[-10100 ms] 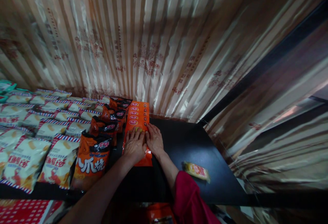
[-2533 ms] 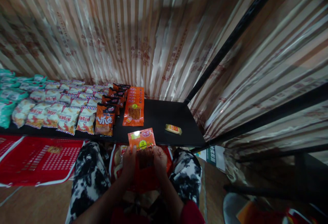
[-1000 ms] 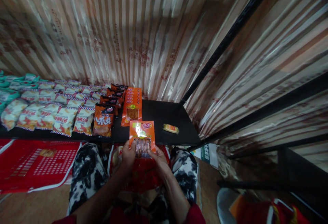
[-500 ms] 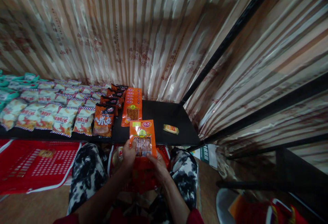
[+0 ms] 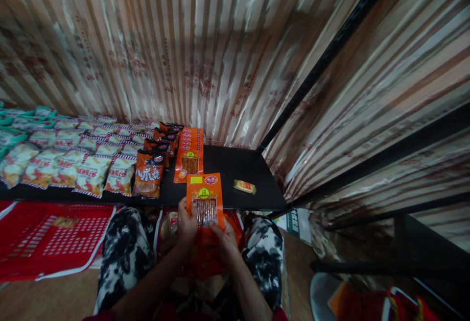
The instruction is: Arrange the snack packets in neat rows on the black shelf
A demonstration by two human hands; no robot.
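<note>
An orange snack packet (image 5: 204, 194) with a clear window is held upright between my two hands at the shelf's front edge. My left hand (image 5: 187, 221) grips its lower left side, and my right hand (image 5: 223, 236) pinches its lower right corner. Just beyond it, several matching orange packets (image 5: 189, 157) lie overlapped in a row on the black shelf (image 5: 235, 161). To their left stand several brown-orange snack bags (image 5: 148, 173). A small wrapped yellow snack (image 5: 244, 186) lies by itself to the right of my packet.
Several white snack bags (image 5: 90, 174) and green packs (image 5: 11, 137) fill the shelf's left side. Below are a red basket (image 5: 73, 237) at the left and another red container between my knees. Black frame bars (image 5: 316, 76) and a striped curtain (image 5: 154, 41) enclose the back and right.
The packet stays in both hands at nearly the same spot, turned very slightly. My left fingers have shifted a little along its edge. The shelf goods have not moved.
</note>
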